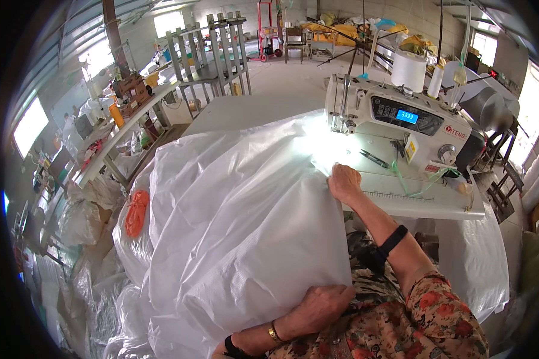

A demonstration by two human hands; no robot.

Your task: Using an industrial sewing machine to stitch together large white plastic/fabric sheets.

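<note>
A large sheet of white woven plastic lies in folds across the sewing table and hangs over its left side toward my lap. My right hand is closed on the sheet's right edge, just in front of the lit needle area of a white sewing machine. Down by my lap, my left hand has its fingers curled round the sheet's near right corner. The machine's lamp washes out the needle and presser foot, so whether they touch the sheet is hidden.
Thread snips and green thread lie on the table right of my right hand. A white thread cone stands behind the machine. An orange bundle rests on plastic sheeting at left. A metal rack stands beyond.
</note>
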